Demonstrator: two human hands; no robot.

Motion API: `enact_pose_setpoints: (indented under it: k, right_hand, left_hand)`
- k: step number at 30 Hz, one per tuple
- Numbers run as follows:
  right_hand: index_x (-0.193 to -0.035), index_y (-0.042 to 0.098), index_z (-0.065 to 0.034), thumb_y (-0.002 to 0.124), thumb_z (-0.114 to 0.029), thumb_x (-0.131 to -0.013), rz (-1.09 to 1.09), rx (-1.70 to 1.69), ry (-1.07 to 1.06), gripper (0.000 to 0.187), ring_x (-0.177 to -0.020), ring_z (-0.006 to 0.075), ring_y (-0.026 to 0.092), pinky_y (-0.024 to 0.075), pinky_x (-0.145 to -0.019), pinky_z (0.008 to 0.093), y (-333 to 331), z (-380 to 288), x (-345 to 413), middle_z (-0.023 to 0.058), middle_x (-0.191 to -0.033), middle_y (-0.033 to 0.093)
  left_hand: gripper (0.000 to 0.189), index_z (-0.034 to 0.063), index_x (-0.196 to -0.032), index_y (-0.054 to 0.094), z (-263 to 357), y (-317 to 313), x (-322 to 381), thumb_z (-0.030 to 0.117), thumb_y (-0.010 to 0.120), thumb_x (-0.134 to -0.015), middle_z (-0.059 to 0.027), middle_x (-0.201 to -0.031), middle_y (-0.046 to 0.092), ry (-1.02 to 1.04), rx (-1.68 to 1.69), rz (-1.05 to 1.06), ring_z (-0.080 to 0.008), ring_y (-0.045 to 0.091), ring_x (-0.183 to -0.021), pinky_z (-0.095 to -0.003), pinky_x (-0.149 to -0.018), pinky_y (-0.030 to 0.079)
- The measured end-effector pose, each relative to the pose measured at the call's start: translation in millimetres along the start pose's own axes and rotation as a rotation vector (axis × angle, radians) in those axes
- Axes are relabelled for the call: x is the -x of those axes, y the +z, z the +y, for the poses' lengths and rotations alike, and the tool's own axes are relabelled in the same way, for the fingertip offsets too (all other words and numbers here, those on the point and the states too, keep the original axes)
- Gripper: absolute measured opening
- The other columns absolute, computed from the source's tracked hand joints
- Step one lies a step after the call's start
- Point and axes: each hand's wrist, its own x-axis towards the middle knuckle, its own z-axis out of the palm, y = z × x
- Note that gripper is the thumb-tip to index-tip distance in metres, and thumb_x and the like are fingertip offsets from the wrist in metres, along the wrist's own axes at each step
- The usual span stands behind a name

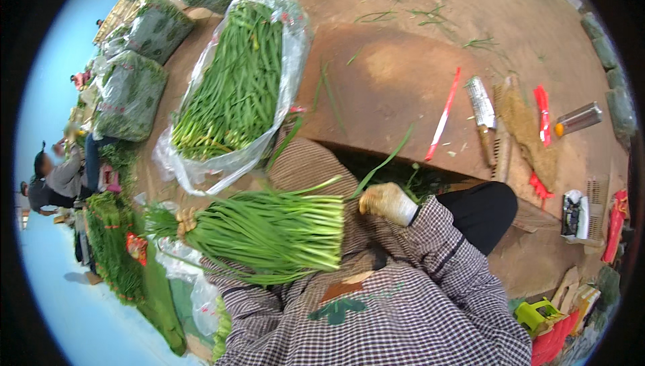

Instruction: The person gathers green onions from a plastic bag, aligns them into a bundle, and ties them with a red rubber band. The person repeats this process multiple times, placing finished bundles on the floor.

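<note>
A thick bunch of garlic chives [272, 230] lies sideways above my lap, its pale cut ends to the right. My left hand [186, 223] is wrapped around the leafy left part; only gloved fingers show. My right hand [388, 203], in a stained pale glove, is curled just right of the pale ends. A single long green leaf [384, 159] slants up beside its fingertips; whether they grip it I cannot tell. Beyond the bunch, an open clear plastic bag [297, 58] holds many more chives [242, 83], laid lengthwise.
A low brown board [383, 88] stands ahead, with a red-and-white strip [443, 114] and a wrapped-blade knife [481, 106] on it. Right of these lie red ties [542, 114] and a metal cylinder [579, 119]. Filled bags [132, 96] and seated people [65, 177] are at left.
</note>
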Motion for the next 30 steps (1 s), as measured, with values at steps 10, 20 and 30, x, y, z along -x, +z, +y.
enact_pose_setpoints:
  k: [10, 20, 30]
  right_hand:
    - [-0.121, 0.057, -0.0014, 0.067, -0.043, -0.079, -0.061, 1.052, 0.154, 0.06, -0.102, 0.0302, 0.059, 0.0437, -0.09, 0.0459, 0, -24, -6, 0.0177, -0.106, 0.064]
    - [-0.147, 0.029, -0.002, 0.057, -0.032, -0.091, 1.169, 0.762, -0.042, 0.069, -0.137, 0.0375, 0.032, 0.0251, -0.114, 0.0464, -77, 57, -212, 0.0234, -0.147, 0.035]
    - [-0.113, 0.069, -0.0104, 0.061, -0.033, -0.087, 0.261, 0.885, -0.581, 0.035, -0.128, 0.0348, 0.044, 0.0308, -0.111, 0.0436, -68, -6, -295, 0.0139, -0.13, 0.058]
  left_hand:
    - [0.013, 0.008, -0.093, 0.048, 2, -12, 14, 0.009, 0.06, -0.088, -0.0005, -0.072, 0.05, 0.086, 0.034, 0.114, -0.0113, 0.051, -0.073, -0.0281, -0.081, 0.044]
    - [0.01, 0.0092, -0.088, 0.045, 19, -23, 13, 0.009, 0.055, -0.087, -0.001, -0.074, 0.05, 0.064, -0.034, 0.039, -0.0133, 0.05, -0.073, -0.0322, -0.079, 0.041]
    - [0.016, 0.0068, -0.094, 0.054, 31, -27, 22, 0.021, 0.053, -0.089, -0.001, -0.072, 0.051, 0.03, -0.102, 0.155, -0.0151, 0.053, -0.077, -0.0355, -0.087, 0.041]
